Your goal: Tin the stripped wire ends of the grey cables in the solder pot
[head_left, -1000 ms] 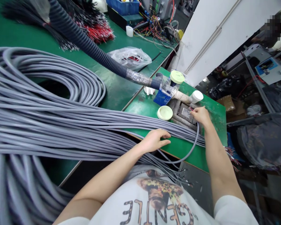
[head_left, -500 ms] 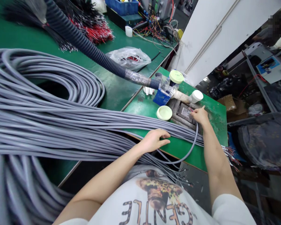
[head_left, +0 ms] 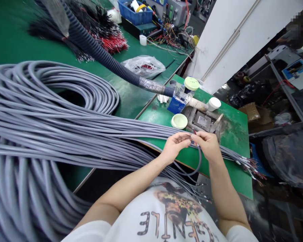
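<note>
My right hand (head_left: 207, 144) pinches the end of a grey cable (head_left: 199, 159), which loops down below it. Thin dark and red wires stick out of that end between my hands. My left hand (head_left: 175, 144) has its thumb and fingers closed on a thin wire, close to my right fingertips. Both hands are over the long bundle of grey cables (head_left: 141, 127). Just beyond them sits a soldering pot (head_left: 203, 120) with a square, shiny centre, and a wooden-handled tool (head_left: 216, 123) rests at its right side.
A pale green dish (head_left: 179, 121), a white cup (head_left: 213, 104) and a blue box (head_left: 176, 105) surround the pot. A ribbed hose (head_left: 111, 62) crosses from the upper left. Coiled grey cable (head_left: 96, 84) fills the left; stripped cable ends (head_left: 249, 164) lie at the right.
My right hand has come back from the pot toward me with the cable end. My left hand has moved up to meet it and closed on a wire.
</note>
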The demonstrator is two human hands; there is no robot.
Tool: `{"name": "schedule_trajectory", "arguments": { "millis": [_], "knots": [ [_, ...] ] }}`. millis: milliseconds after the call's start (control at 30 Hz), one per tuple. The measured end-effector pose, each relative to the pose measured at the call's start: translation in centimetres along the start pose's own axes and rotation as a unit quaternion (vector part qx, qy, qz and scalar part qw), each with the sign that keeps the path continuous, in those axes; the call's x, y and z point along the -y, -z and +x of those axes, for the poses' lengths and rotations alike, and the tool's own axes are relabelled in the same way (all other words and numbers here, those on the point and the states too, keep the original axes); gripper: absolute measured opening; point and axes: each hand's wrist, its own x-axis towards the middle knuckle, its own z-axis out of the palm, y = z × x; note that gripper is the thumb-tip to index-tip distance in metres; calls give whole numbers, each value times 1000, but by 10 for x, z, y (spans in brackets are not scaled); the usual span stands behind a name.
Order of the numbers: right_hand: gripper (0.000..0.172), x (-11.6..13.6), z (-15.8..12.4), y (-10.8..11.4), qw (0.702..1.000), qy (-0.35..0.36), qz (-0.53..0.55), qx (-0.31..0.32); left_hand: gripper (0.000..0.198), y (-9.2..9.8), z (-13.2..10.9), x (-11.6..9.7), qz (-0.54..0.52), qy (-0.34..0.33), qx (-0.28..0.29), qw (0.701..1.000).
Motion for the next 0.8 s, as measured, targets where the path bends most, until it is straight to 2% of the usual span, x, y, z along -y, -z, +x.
{"name": "schedule_trajectory", "arguments": {
  "millis": [100, 200, 267, 300, 367, 433, 467, 500, 567, 633, 700, 767, 800],
  "knots": [
    [29, -1, -8, -11, 998, -1, 69, 7, 13, -11, -3, 3, -32, -54, -26, 998],
    [22, -5, -19, -14, 989, -12, 149, 24, 11, -14, -4, -1, -30, -86, -28, 995],
    [17, -10, -30, -16, 978, -25, 201, 45, 11, -13, -3, -7, 11, -128, -47, 991],
    [19, -13, -36, -18, 971, -35, 229, 50, 10, -11, -3, -11, 58, -169, -59, 982],
    [29, -18, -47, -21, 953, -59, 293, 43, 6, -7, -3, -15, 186, -280, -40, 941],
    [36, -21, -55, -24, 931, -77, 357, 26, 4, -4, -5, -14, 288, -369, 27, 883],
    [38, -21, -58, -25, 920, -82, 382, 19, 6, -3, -7, -12, 311, -387, 55, 866],
    [41, -21, -60, -27, 912, -84, 401, 15, 7, -4, -8, -9, 314, -386, 63, 865],
    [46, -20, -63, -28, 901, -85, 425, 6, 15, -7, -12, -3, 275, -329, 23, 903],
    [49, -19, -67, -30, 897, -86, 435, -2, 26, -11, -16, 3, 203, -217, -2, 955],
    [48, -20, -70, -30, 899, -88, 430, 1, 30, -13, -19, 4, 145, -92, 40, 984],
    [44, -23, -73, -25, 914, -88, 395, 29, 32, -12, -22, 2, 119, 5, 115, 986],
    [43, -25, -73, -20, 926, -84, 364, 51, 33, -11, -23, 1, 117, 31, 141, 983]
  ]
}}
